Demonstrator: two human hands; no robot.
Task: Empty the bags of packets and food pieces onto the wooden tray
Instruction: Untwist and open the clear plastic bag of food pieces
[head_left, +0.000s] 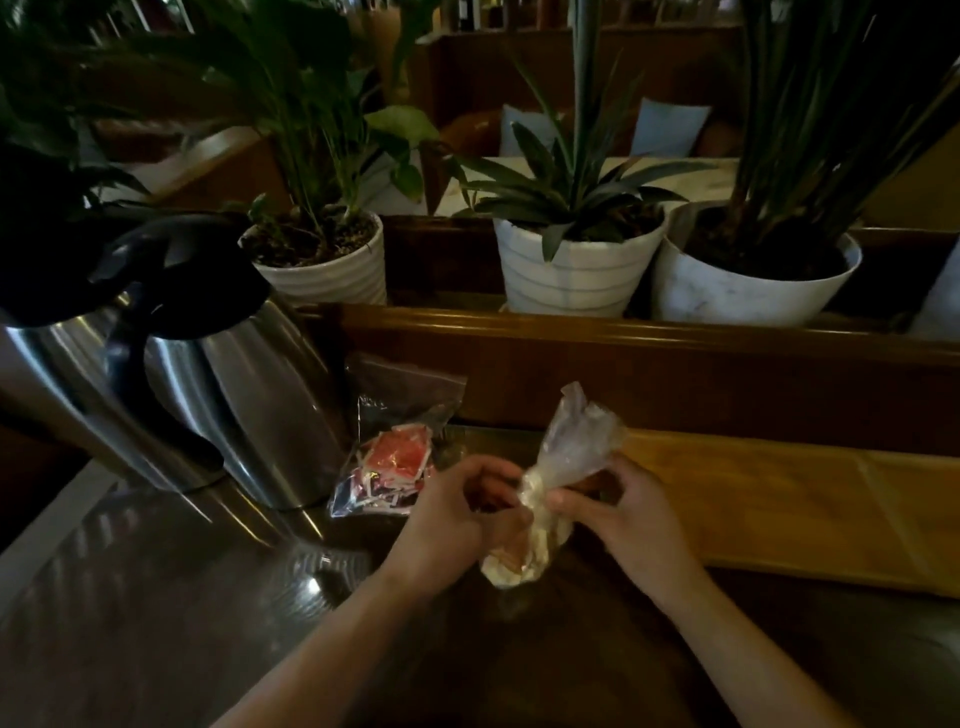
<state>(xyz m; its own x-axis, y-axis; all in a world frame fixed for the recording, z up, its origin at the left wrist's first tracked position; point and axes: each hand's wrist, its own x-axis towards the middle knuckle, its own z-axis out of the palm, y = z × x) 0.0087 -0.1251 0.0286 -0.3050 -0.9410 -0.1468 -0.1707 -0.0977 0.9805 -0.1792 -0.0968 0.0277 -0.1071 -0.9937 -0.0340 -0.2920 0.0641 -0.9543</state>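
While both hands pinch its twisted neck at frame centre, the clear food bag (540, 499) hangs between them. Left hand (457, 514) and right hand (623, 514) grip it; wooden tray (805, 509) lies right.

Cafe or restaurant: steel thermal carafes (249, 395) on counter, potted plants (576, 260), wooden booth seating with cushions (667, 127) behind.

Red-and-white packets (390, 467), a pale golden wooden tray (810, 499), silver-and-black jugs (249, 384), white grey-striped pots (576, 270).
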